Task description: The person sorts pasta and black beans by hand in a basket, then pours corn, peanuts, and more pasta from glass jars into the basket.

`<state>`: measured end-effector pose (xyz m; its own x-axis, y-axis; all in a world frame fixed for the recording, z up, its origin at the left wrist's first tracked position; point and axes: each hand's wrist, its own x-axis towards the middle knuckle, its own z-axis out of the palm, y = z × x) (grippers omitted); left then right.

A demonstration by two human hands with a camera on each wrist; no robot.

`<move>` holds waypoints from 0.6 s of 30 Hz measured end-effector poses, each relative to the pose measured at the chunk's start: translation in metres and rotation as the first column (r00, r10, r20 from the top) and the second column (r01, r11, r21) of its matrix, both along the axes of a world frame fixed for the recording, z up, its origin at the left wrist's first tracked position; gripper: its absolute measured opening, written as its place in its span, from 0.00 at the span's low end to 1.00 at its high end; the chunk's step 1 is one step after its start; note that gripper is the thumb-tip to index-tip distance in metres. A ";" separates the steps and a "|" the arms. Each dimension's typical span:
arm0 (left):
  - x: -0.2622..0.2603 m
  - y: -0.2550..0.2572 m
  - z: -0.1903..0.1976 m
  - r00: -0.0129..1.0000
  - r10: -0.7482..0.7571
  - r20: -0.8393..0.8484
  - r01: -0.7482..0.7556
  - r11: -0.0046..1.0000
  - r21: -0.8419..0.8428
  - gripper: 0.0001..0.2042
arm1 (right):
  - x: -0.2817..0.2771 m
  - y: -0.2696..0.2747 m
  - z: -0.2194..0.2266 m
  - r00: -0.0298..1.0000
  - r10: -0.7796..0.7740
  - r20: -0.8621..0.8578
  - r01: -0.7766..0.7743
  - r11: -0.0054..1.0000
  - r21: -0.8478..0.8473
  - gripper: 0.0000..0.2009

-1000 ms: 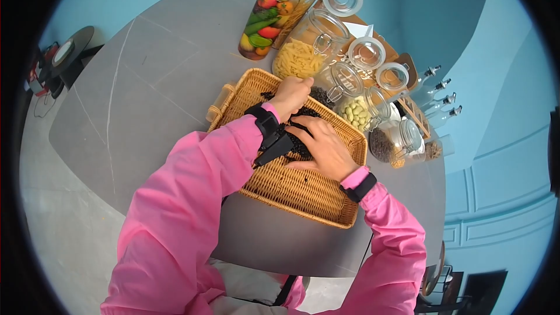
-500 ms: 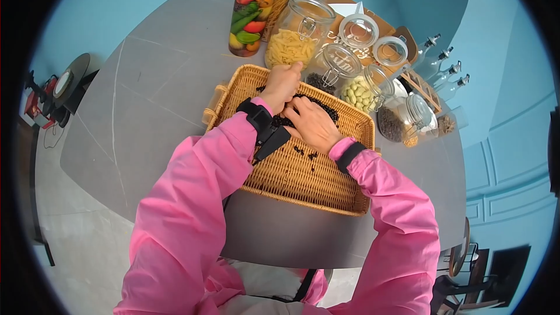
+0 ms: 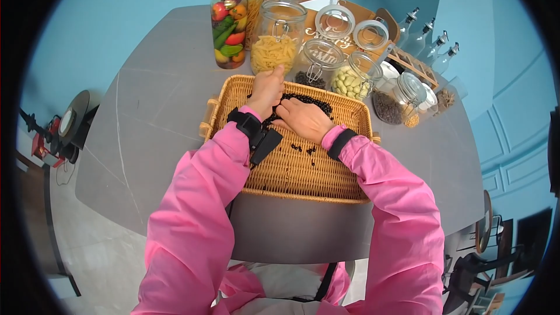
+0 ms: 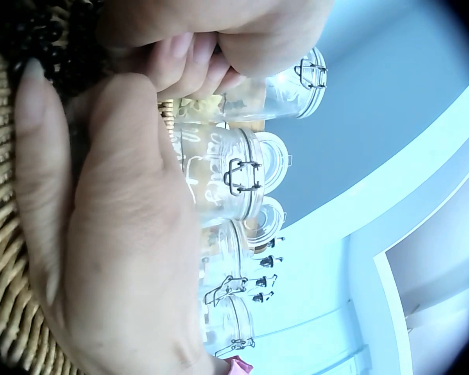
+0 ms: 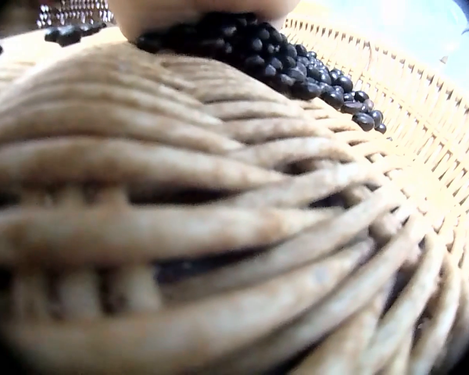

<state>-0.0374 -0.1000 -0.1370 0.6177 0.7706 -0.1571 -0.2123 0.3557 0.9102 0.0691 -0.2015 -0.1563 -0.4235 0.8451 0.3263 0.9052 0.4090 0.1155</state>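
A pile of black beans point(image 3: 318, 105) lies towards the far side of a wicker basket point(image 3: 291, 178), with several loose beans nearer the middle. My left hand point(image 3: 268, 90) is over the pile, its fingers curled in; in the left wrist view the left hand point(image 4: 258, 31) shows fingertips tucked towards the palm and nothing visible between them. Close beside it, my right hand point(image 3: 304, 119) rests low on the beans, fingers bent and thumb extended towards the left hand. Beans point(image 5: 273, 58) bunch under the right hand in the right wrist view.
Behind the basket stand a jar of colourful vegetables point(image 3: 229, 26), a pasta jar point(image 3: 274, 52), an open jar of dark beans point(image 3: 312, 79) and a jar of pale green beans point(image 3: 350, 81). More jars and glass bottles point(image 3: 429, 41) are at the right on the grey table point(image 3: 151, 81).
My right hand has drawn in from spread fingers to bent ones, sweeping left across the beans to the left hand. Loose beans now show in mid-basket. The head view has shifted.
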 end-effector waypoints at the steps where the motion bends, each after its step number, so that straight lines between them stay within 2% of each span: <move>1: 0.000 0.001 -0.001 1.000 -0.006 0.001 0.006 1.000 -0.002 0.17 | 0.000 0.001 0.000 1.000 -0.007 -0.002 0.007 1.000 0.013 0.15; 5: 0.002 0.000 -0.002 0.999 -0.009 -0.034 0.009 1.000 0.002 0.17 | 0.004 0.001 -0.001 1.000 -0.007 0.008 0.006 0.999 0.036 0.15; 9: 0.001 0.000 -0.001 0.999 -0.019 -0.033 0.019 1.000 -0.005 0.17 | 0.009 0.003 0.002 0.998 -0.032 -0.053 0.035 0.998 0.045 0.15; 11: 0.001 0.001 -0.001 0.999 -0.023 -0.034 0.023 1.000 -0.001 0.17 | 0.012 -0.001 0.010 0.982 -0.131 -0.139 0.134 0.991 0.011 0.15; 16: 0.001 0.001 0.000 0.999 -0.034 -0.024 0.035 0.999 0.010 0.17 | 0.014 -0.006 0.017 0.973 -0.139 -0.185 0.145 0.989 0.021 0.16; 18: 0.002 -0.001 0.002 0.999 -0.029 -0.035 0.030 0.999 0.017 0.17 | 0.007 -0.008 0.017 0.813 -0.136 -0.567 0.215 0.974 0.076 0.17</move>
<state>-0.0358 -0.1013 -0.1353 0.6348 0.7547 -0.1654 -0.1700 0.3453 0.9229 0.0766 -0.2092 -0.1397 0.0143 0.8204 0.5715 0.8863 0.2542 -0.3871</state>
